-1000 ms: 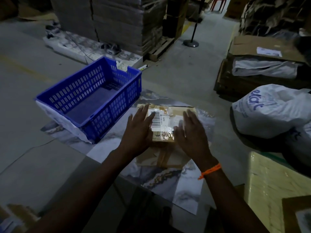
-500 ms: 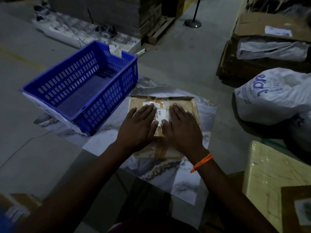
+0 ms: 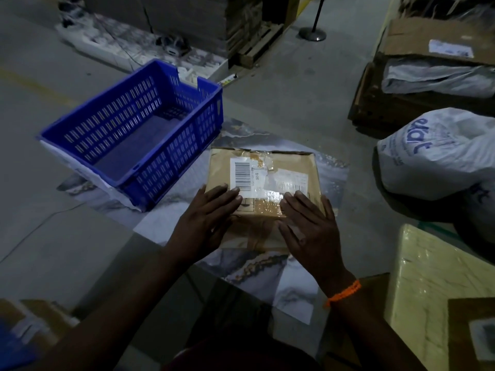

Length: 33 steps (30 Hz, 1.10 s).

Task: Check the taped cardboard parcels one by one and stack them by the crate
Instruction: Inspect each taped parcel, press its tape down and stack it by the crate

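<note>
1. Dim warehouse floor is seen all round, with a marbled sheet (image 3: 270, 269) spread on it as the work surface; no tabletop is involved.
2. Both hands are laid flat, fingers spread and clamped on nothing: the left hand (image 3: 206, 220) rests on the near left corner of the cardboard parcel (image 3: 267, 183), the right hand (image 3: 308, 226) on its near right part.
3. Half a second ago the hands were set side by side over the middle of the top, covering the label; they have since been drawn back toward the near edge and apart.
4. By that withdrawal the barcode label (image 3: 244, 175) and the glossy tape around it have been uncovered, so the top face can now be read and the seal judged.
5. The parcel is seen lying flat on the marbled sheet, just beside the blue crate (image 3: 128, 135), with another flat brown piece under its near edge; whether that is a second parcel cannot be told.
6. The check of this parcel is judged to be nearly finished, with the parcel already in its place by the crate.
7. Farther out, a white sack (image 3: 439, 153) lies to the right and a yellowish wrapped box (image 3: 428, 285) at the near right, from which the next parcel may perhaps be drawn.
</note>
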Available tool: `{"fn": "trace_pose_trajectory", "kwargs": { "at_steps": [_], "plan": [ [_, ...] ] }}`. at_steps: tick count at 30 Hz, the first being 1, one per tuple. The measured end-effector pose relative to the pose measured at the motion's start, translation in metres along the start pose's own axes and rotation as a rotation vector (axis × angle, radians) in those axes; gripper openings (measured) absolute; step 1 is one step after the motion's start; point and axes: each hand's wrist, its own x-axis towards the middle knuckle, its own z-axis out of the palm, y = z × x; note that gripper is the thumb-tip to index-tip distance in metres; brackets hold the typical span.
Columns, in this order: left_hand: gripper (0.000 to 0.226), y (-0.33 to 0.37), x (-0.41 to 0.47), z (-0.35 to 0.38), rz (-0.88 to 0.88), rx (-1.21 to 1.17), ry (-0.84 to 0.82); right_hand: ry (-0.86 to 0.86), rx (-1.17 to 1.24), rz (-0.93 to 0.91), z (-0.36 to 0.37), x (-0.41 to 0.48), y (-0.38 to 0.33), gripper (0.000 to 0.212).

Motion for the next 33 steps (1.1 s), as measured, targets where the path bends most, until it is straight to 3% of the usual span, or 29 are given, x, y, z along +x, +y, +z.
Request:
{"fn": "trace_pose_trajectory", "kwargs": {
  "at_steps": [3,5,8,10,11,13,14,18,22,25,30,33],
  "plan": [
    [0.047,0.000,0.000,0.003,-0.025,-0.069,0.038,-0.008,0.101,0.054,-0.001,0.003,0.001,0.044],
    [0.057,0.002,-0.007,0.008,-0.079,-0.129,0.105,-0.007,0.198,0.116,-0.004,-0.004,-0.001,0.058],
    [0.076,0.007,-0.028,0.018,-0.477,-0.338,0.151,0.025,0.377,0.493,-0.005,-0.029,0.004,0.099],
    [0.062,0.009,-0.041,0.026,-0.691,-0.494,0.060,-0.086,0.523,0.776,0.003,-0.050,0.013,0.107],
    [0.048,0.009,-0.045,0.031,-0.727,-0.511,0.007,-0.197,0.603,0.847,0.010,-0.059,0.017,0.100],
    [0.034,0.011,-0.051,0.040,-0.751,-0.491,-0.035,-0.379,0.678,0.843,0.021,-0.072,0.015,0.081],
    [0.032,0.012,-0.050,0.041,-0.760,-0.489,-0.031,-0.392,0.684,0.834,0.027,-0.076,0.014,0.079],
    [0.043,0.016,-0.032,0.029,-0.775,-0.440,0.082,-0.299,0.735,0.821,0.021,-0.058,0.006,0.074],
    [0.061,0.014,-0.011,0.006,-0.657,-0.420,0.195,-0.194,0.824,0.827,0.009,-0.045,0.010,0.064],
    [0.064,0.012,0.002,-0.001,-0.761,-0.643,0.160,-0.122,0.872,0.900,0.008,-0.042,0.020,0.057],
    [0.058,0.002,0.006,0.008,-0.851,-0.780,-0.054,-0.134,0.974,1.047,0.003,-0.039,0.025,0.096],
    [0.081,-0.009,-0.003,0.016,-0.952,-1.055,-0.093,-0.186,0.994,1.082,-0.001,-0.036,0.027,0.087]
  ]
}}
